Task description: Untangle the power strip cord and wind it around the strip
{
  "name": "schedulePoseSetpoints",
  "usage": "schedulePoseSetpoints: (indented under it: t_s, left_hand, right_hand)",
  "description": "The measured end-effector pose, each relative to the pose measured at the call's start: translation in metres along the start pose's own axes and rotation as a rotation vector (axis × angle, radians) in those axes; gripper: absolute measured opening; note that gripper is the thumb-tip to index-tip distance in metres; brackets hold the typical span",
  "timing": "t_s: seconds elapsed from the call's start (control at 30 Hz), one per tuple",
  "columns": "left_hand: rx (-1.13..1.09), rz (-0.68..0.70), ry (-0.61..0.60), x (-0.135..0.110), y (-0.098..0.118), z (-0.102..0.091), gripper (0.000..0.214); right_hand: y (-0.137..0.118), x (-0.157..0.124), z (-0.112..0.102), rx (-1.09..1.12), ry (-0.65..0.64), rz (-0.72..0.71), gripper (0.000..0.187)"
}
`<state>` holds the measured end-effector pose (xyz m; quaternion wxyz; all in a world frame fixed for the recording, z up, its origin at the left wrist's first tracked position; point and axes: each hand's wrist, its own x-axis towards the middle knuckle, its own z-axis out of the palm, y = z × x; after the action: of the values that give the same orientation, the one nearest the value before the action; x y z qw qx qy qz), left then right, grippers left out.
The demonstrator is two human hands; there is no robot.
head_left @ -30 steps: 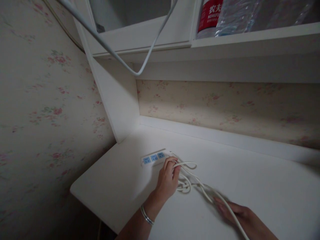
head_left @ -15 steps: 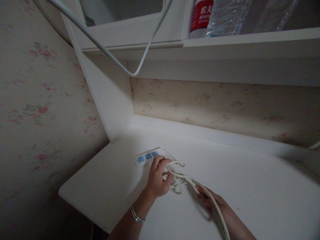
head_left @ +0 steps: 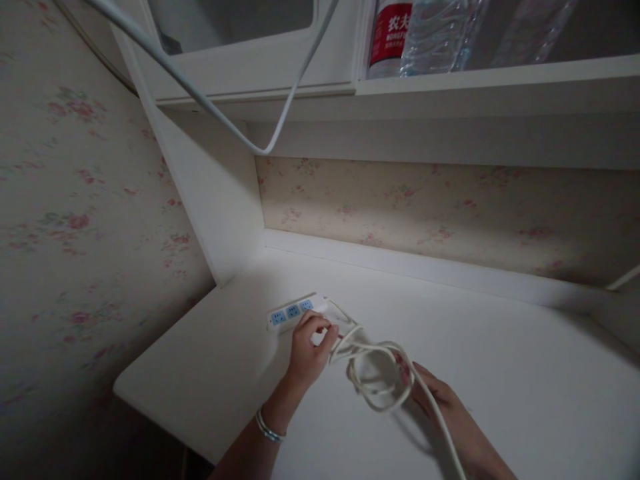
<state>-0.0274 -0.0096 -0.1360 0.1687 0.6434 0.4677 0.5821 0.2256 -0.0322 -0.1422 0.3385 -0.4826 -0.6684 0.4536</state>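
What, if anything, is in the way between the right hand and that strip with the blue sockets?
Two things, in this view: loops of cord at the right hand, then the left hand, which hides a little of the power strip's near edge.

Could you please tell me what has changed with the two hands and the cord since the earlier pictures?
The loops of the thin cream-white cord have shifted right, away from the left hand, and opened wider by the right hand, which still holds the cord. The left hand has drawn slightly left; whether it let go, I cannot tell. The long white power strip with three blue sockets stayed in place.
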Motion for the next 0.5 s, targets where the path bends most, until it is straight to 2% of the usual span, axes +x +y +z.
schedulePoseSetpoints:
  t_s: [0.1, 0.17, 0.23, 0.33, 0.5]
  left_hand:
    - [-0.038, 0.049, -0.129, -0.001, 0.002, 0.0, 0.012]
    - [-0.047, 0.091, -0.226, -0.004, 0.005, 0.002, 0.016]
    - [-0.007, 0.1, -0.263, -0.006, 0.008, 0.005, 0.018]
    - [0.056, 0.023, -0.247, -0.007, 0.004, 0.009, 0.01]
    - [0.008, -0.168, -0.099, -0.004, -0.016, 0.012, 0.018]
  right_hand:
    - [-0.007, -0.001, 0.001, -0.045, -0.031, -0.026, 0.037]
    - [-0.011, 0.0, 0.003, -0.037, -0.025, -0.073, 0.033]
    - [-0.011, 0.001, 0.006, -0.021, -0.011, -0.063, 0.032]
    - [-0.004, 0.002, 0.007, -0.027, 0.027, -0.032, 0.032]
    - [0.011, -0.001, 0.0, -0.097, 0.117, 0.013, 0.025]
